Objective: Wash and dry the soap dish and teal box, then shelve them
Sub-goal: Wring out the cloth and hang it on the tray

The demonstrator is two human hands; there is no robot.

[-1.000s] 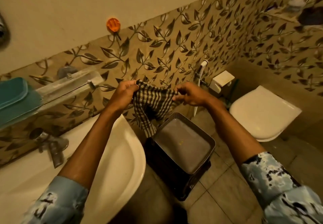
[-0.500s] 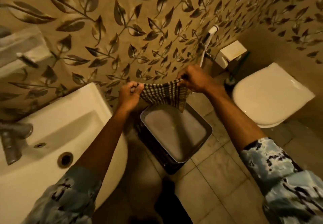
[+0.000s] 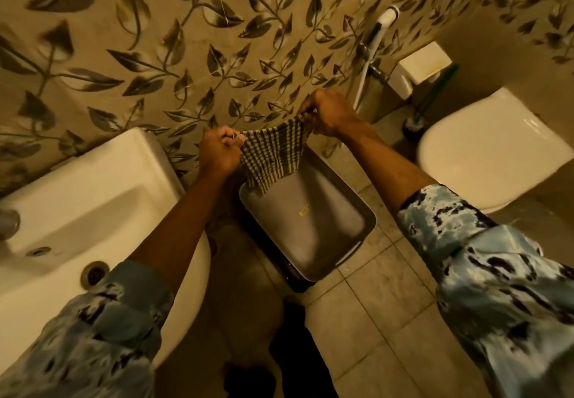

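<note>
A checked cloth [image 3: 273, 155] hangs stretched between my two hands, above the far end of a grey bin lid [image 3: 310, 223]. My left hand [image 3: 219, 152] grips its left corner, fingers closed. My right hand [image 3: 329, 115] pinches the right corner a little higher and further from me. The cloth's lower edge dangles over the lid. The soap dish, the teal box and the shelf are out of view.
A white washbasin [image 3: 93, 198] with its drain [image 3: 93, 275] is at the left, the tap's edge [image 3: 7, 223] at the far left. A closed white toilet [image 3: 494, 149] stands at the right. A spray hose [image 3: 377, 34] hangs on the leaf-patterned wall. Tiled floor [image 3: 382, 310] lies below.
The view has tipped down, so the shelf with the teal things has left the frame. Both hands have lowered the cloth and pulled it wider over the bin lid.
</note>
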